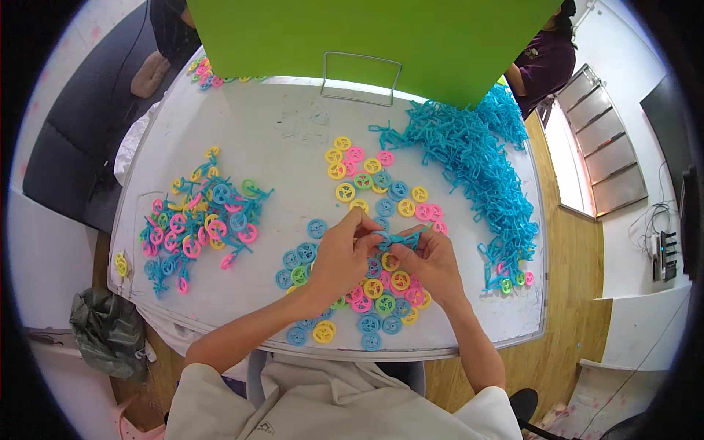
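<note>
Fingers of both hands, left hand and right hand, are clamping one blue axle piece between them, its long axis running left-right above the loose wheels on the counter.

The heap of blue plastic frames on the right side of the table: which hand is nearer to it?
Right. The right hand is just left of the lower end of the heap of blue plastic frames, apart from it. The left hand is farther left, beyond the small blue frame piece both hands hold.
</note>
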{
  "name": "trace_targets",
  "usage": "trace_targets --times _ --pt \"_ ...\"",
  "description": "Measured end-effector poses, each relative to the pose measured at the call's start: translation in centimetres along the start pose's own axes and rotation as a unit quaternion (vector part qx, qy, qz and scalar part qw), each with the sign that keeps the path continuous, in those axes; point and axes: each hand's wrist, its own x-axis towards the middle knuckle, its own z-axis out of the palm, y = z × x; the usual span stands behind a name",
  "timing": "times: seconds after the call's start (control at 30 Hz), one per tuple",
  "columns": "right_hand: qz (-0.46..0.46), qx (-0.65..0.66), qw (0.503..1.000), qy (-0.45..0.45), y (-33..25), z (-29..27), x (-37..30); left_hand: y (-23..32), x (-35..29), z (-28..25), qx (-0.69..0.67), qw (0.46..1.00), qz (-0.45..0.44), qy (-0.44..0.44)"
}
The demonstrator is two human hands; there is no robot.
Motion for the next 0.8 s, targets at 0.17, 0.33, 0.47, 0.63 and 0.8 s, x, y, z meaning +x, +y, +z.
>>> trace_targets --times 0.17,0.33,0.47,0.63,0.8 --pt "-0.027 -0.075 0.996 0.027 -0.8 0.0 -0.3 0.8 0.4 -0.4 -0.069 0.998 -0.001 -0.011" --pt "-0.031 -0.117 0.99 0.066 0.1 -0.7 -0.3 0.9 -0.2 0.0 -0.075 0.997 0.019 -0.008" --pt "-0.016 -0.015 0.997 0.071 -0.1 -0.2 -0.3 0.6 -0.6 0.7 -0.06 0.993 0.094 0.037" --pt "0.024 0.128 0.991 0.031 0.4 -0.2 -0.2 -0.1 -0.7 0.5 -0.006 0.989 0.144 0.036" --pt "0.104 0.258 0.96 0.031 0.6 0.3 -0.4 0.4 -1.0 0.5 0.018 0.981 0.188 0.045"
